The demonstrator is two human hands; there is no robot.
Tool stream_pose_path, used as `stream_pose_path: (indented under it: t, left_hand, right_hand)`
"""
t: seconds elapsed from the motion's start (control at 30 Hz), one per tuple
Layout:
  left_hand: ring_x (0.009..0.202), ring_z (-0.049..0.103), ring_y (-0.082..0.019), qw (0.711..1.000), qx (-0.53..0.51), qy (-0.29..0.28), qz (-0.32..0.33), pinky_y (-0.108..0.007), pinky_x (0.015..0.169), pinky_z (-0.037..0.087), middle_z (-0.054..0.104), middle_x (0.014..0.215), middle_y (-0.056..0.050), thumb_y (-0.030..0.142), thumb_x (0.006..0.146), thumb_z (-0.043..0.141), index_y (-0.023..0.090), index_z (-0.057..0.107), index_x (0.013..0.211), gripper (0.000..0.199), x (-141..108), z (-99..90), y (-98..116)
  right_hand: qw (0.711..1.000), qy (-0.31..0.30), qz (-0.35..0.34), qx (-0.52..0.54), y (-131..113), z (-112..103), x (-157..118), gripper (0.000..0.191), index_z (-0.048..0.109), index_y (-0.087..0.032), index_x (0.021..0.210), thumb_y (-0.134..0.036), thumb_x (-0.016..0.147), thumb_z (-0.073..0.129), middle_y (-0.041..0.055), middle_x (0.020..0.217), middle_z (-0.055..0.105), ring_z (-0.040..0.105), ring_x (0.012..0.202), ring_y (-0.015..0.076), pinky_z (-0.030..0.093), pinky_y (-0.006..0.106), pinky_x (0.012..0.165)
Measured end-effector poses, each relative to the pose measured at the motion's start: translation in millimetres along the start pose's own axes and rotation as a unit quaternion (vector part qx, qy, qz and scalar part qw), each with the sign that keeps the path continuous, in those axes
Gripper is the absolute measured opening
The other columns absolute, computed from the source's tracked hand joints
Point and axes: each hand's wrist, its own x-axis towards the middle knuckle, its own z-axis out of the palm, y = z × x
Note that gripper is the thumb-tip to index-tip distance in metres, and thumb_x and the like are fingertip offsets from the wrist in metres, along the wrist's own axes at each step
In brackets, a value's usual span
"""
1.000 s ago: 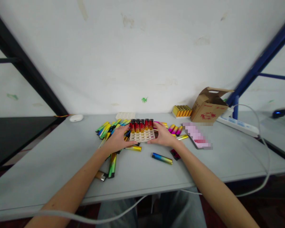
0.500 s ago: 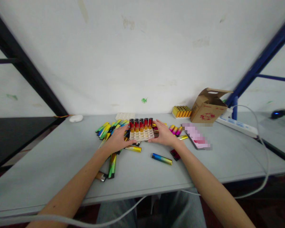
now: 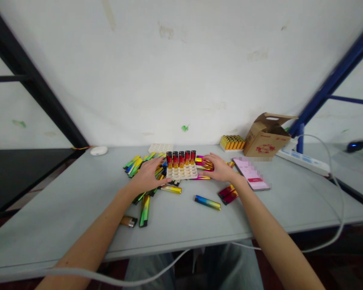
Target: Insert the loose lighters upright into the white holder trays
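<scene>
White, rigid-looking moulded material forms the perforated tray (image 3: 182,174) in front of the person, set near the middle of the grey table (image 3: 78,209) with its pierced top in view. Red-and-yellow lighters (image 3: 181,160) stand upright, dark ends up, across its far part, while the nearer holes show bare. Judging by its look, the tray is light and fairly stiff, but the lighters make it far-heavy and liable to tip; their glossy sides are probably slippery, so the two short ends of the tray offer a surer hold than the lighters do. At the left end, the left hand (image 3: 146,175) is spread wide, thumb along the near corner and fingers reaching toward the far side; how firmly it presses, if at all, cannot be told. Opposite, the right hand (image 3: 221,169) is loosely curved with thumb and fingers well parted, the thumb tip just beside the tray's right edge and the fingers over or close to magenta-and-yellow lighters (image 3: 205,165). Whether it touches any of them is unclear. Green-and-yellow lighters (image 3: 133,166) lie heaped beyond the left hand, and one blue-and-yellow lighter (image 3: 207,202) lies alone nearer the table's front edge.
</scene>
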Motion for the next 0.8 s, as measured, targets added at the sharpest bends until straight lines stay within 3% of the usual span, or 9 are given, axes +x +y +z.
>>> stream_pose_path:
  t: [0.1,0.17,0.3,0.43,0.53,0.67,0.8]
  left_hand:
    - [0.134,0.047,-0.039,1.000,0.003,-0.003,0.011,-0.055,0.112,0.036,0.052,0.144,-0.022,0.068,0.073,0.064,0.012,0.048,0.139,0.089,0,-0.7,-3]
    - [0.135,0.046,-0.039,1.000,0.006,-0.006,0.016,-0.054,0.113,0.036,0.052,0.144,-0.022,0.067,0.073,0.064,0.011,0.048,0.140,0.088,0,-0.9,-4]
    - [0.136,0.045,-0.039,1.000,0.015,-0.012,0.013,-0.052,0.115,0.034,0.052,0.143,-0.023,0.067,0.073,0.063,0.008,0.050,0.138,0.089,0,-1.7,-3]
    - [0.136,0.044,-0.039,1.000,0.018,-0.011,0.015,-0.053,0.115,0.034,0.051,0.144,-0.023,0.068,0.074,0.062,0.007,0.051,0.137,0.089,0,-1.8,-2]
    - [0.135,0.046,-0.038,1.000,0.013,0.000,0.019,-0.053,0.114,0.035,0.053,0.143,-0.020,0.068,0.073,0.063,0.011,0.052,0.137,0.086,-1,-1.2,-2]
    - [0.133,0.047,-0.039,1.000,0.005,0.008,0.018,-0.055,0.113,0.037,0.055,0.141,-0.019,0.070,0.072,0.064,0.015,0.054,0.135,0.085,0,-0.8,-2]
    - [0.134,0.046,-0.039,1.000,0.007,0.002,0.013,-0.054,0.114,0.035,0.054,0.142,-0.019,0.069,0.072,0.064,0.014,0.054,0.135,0.084,-1,-0.4,-1]
  right_hand:
    - [0.999,0.012,-0.018,-0.025,2,-4,2,0.042,0.069,-0.015,0.112,-0.049,0.089,0.060,0.0135,0.115,0.068,0.059,0.113,0.0282,0.042,0.046,0.106]
    - [0.998,0.023,-0.001,-0.053,5,-3,3,0.037,0.071,-0.015,0.109,-0.044,0.093,0.056,0.0139,0.110,0.069,0.060,0.110,0.0279,0.043,0.045,0.104]
    - [0.995,0.030,0.032,-0.092,11,2,3,0.034,0.071,-0.014,0.111,-0.036,0.095,0.052,0.0145,0.114,0.070,0.061,0.111,0.0268,0.037,0.045,0.111]
    - [0.989,0.044,0.073,-0.117,13,2,1,0.033,0.072,-0.016,0.115,-0.028,0.096,0.048,0.0145,0.127,0.066,0.056,0.125,0.0281,0.035,0.047,0.114]
    - [0.983,0.038,0.106,-0.143,11,-2,0,0.033,0.077,-0.015,0.102,-0.027,0.096,0.047,0.0151,0.129,0.066,0.051,0.130,0.0317,0.038,0.048,0.111]
    - [0.980,0.026,0.117,-0.159,5,-9,0,0.032,0.079,-0.018,0.088,-0.027,0.095,0.049,0.0127,0.116,0.073,0.057,0.122,0.0298,0.040,0.044,0.108]
    - [0.972,0.025,0.149,-0.178,-1,-10,1,0.030,0.078,-0.020,0.096,-0.029,0.094,0.050,0.0124,0.098,0.076,0.065,0.107,0.0291,0.047,0.039,0.095]
